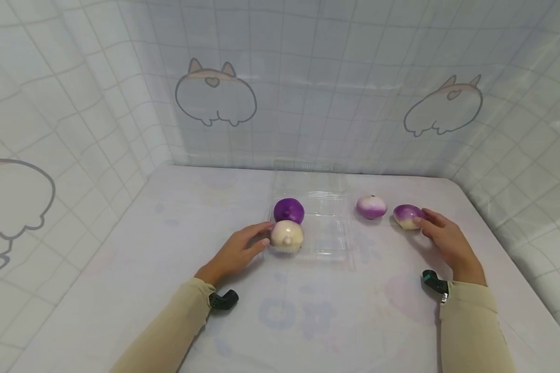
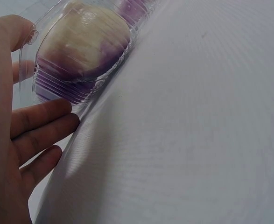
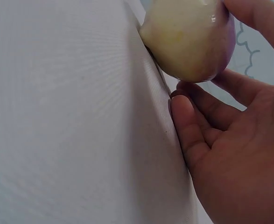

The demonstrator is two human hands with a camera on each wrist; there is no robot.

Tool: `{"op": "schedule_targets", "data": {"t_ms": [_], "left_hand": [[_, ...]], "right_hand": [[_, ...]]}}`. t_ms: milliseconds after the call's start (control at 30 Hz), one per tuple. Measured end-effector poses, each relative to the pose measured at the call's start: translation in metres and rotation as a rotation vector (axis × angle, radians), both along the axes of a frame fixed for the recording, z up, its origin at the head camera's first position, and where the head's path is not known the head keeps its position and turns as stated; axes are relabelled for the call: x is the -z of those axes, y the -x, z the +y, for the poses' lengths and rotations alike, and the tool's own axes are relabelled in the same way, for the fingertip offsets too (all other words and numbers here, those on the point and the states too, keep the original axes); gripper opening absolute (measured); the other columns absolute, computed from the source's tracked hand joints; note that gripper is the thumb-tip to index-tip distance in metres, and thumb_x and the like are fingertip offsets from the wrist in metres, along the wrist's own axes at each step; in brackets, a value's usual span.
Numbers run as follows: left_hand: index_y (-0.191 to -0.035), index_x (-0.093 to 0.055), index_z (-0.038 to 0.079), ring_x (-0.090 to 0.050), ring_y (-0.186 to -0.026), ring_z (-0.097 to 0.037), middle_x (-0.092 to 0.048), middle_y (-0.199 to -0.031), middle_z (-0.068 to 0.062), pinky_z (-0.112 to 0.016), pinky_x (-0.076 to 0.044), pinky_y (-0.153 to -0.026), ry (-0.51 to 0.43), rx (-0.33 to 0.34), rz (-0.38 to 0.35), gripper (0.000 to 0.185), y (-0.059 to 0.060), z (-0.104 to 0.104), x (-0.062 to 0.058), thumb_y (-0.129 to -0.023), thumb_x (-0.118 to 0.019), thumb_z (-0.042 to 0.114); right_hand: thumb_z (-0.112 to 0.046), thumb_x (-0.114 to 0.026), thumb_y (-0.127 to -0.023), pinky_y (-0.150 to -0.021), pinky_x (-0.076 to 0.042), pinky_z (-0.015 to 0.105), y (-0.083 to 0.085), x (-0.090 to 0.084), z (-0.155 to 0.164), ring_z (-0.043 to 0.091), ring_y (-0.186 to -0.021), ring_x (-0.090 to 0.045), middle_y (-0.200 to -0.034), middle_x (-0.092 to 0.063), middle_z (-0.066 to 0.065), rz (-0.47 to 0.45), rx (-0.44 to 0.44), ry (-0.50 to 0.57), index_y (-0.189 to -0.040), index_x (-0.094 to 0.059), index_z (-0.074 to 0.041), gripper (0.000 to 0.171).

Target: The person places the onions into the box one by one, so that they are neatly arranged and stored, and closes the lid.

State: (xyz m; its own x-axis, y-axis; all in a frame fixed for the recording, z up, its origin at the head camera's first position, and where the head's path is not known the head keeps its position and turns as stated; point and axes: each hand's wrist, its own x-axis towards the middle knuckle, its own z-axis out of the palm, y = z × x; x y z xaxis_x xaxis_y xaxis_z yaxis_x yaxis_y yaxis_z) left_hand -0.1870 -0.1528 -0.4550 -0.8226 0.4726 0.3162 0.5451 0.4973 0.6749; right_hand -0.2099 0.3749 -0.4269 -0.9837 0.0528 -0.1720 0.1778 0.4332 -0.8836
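Reaching for turnips with both hands.
Right hand (image 1: 448, 239) curls around turnip (image 1: 408, 215) at eleven o'clock; left hand (image 1: 235, 252), fingers straight, touches clear tray (image 1: 329, 228).

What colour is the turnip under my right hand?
The turnip is purple on top and creamy white below, clearest in the head view.

The left hand (image 1: 237, 252) touches a clear plastic tray (image 1: 329, 235) holding two purple-and-white turnips; the right hand (image 1: 444, 237) grips a third round purple-white turnip (image 1: 407, 215).
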Motion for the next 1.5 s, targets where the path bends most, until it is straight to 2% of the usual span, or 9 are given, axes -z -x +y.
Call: {"op": "schedule_targets", "data": {"t_ms": [233,433,533,633,733,967,1100,1267,1500], "left_hand": [[-0.148,-0.051,0.018,-0.05,-0.133,-0.019,-0.058,-0.141,-0.001,-0.043,-0.035,-0.114,0.003,-0.005,-0.014,0.047,0.0,0.0,0.001,-0.104,-0.056,0.032],[-0.148,-0.05,0.018,-0.051,-0.132,-0.019,-0.058,-0.141,-0.001,-0.044,-0.035,-0.114,0.005,-0.004,-0.007,0.047,0.0,-0.002,0.0,-0.104,-0.056,0.032],[-0.148,-0.05,0.017,-0.051,-0.132,-0.02,-0.057,-0.142,-0.002,-0.045,-0.035,-0.114,0.003,-0.006,-0.001,0.047,0.0,-0.003,0.0,-0.104,-0.055,0.032],[-0.148,-0.051,0.019,-0.051,-0.132,-0.019,-0.057,-0.142,-0.001,-0.044,-0.035,-0.114,0.001,-0.008,-0.003,0.047,0.0,-0.003,0.001,-0.104,-0.055,0.033],[-0.148,-0.051,0.019,-0.05,-0.133,-0.019,-0.058,-0.141,-0.001,-0.045,-0.035,-0.114,-0.002,-0.002,-0.004,0.047,0.001,-0.002,0.003,-0.104,-0.054,0.034],[-0.148,-0.051,0.019,-0.05,-0.133,-0.019,-0.058,-0.141,-0.001,-0.045,-0.035,-0.114,-0.007,-0.006,-0.002,0.047,-0.001,-0.002,0.001,-0.104,-0.055,0.034],[-0.148,-0.051,0.02,-0.05,-0.133,-0.018,-0.058,-0.14,0.0,-0.043,-0.034,-0.115,-0.009,-0.001,-0.008,0.046,0.0,0.0,0.001,-0.104,-0.055,0.034],[-0.148,-0.051,0.021,-0.049,-0.134,-0.018,-0.058,-0.141,0.0,-0.042,-0.034,-0.115,-0.002,0.002,-0.008,0.046,0.0,0.001,0.001,-0.104,-0.054,0.035],[-0.148,-0.051,0.021,-0.048,-0.135,-0.018,-0.058,-0.141,0.001,-0.043,-0.034,-0.115,0.007,-0.005,-0.001,0.047,-0.001,0.0,-0.002,-0.104,-0.054,0.036]], "right_hand": [[-0.053,-0.056,-0.099,-0.117,-0.02,0.06,0.001,0.002,-0.003,0.043,-0.143,-0.024,-0.163,-0.018,0.024,-0.001,-0.009,-0.001,-0.161,-0.015,-0.008,0.087],[-0.058,-0.056,-0.097,-0.115,-0.022,0.063,-0.002,-0.001,-0.006,0.043,-0.137,-0.032,-0.161,-0.023,0.026,0.014,0.02,-0.006,-0.161,-0.017,-0.008,0.09],[-0.062,-0.055,-0.095,-0.116,-0.028,0.053,-0.003,-0.003,-0.004,0.033,-0.134,-0.042,-0.162,-0.021,0.023,0.0,0.062,0.034,-0.161,-0.017,-0.011,0.092],[-0.061,-0.061,-0.091,-0.109,-0.037,0.033,-0.003,-0.004,-0.002,0.017,-0.126,-0.049,-0.165,-0.014,0.018,-0.02,0.121,0.177,-0.162,-0.019,-0.015,0.094],[-0.051,-0.069,-0.09,-0.1,-0.041,0.025,-0.005,-0.005,-0.001,0.01,-0.116,-0.053,-0.165,-0.014,0.016,-0.001,0.173,0.387,-0.162,-0.02,-0.016,0.093],[-0.021,-0.07,-0.095,-0.103,-0.036,0.035,-0.007,-0.008,-0.001,0.012,-0.099,-0.068,-0.144,-0.032,0.009,0.057,0.195,0.85,-0.158,-0.024,-0.014,0.079],[-0.014,-0.07,-0.095,-0.101,-0.037,0.041,-0.007,-0.008,-0.002,0.019,-0.094,-0.07,-0.145,-0.03,0.005,0.055,0.255,0.947,-0.152,-0.029,-0.014,0.07],[-0.013,-0.072,-0.093,-0.089,-0.053,0.043,-0.008,-0.009,-0.003,0.024,-0.087,-0.072,-0.131,-0.038,0.002,0.077,0.333,0.983,-0.136,-0.042,-0.014,0.053],[-0.016,-0.074,-0.092,-0.08,-0.059,0.039,-0.006,-0.009,-0.005,0.023,-0.087,-0.072,-0.125,-0.043,0.002,0.103,0.331,0.982,-0.122,-0.052,-0.015,0.037]]}}
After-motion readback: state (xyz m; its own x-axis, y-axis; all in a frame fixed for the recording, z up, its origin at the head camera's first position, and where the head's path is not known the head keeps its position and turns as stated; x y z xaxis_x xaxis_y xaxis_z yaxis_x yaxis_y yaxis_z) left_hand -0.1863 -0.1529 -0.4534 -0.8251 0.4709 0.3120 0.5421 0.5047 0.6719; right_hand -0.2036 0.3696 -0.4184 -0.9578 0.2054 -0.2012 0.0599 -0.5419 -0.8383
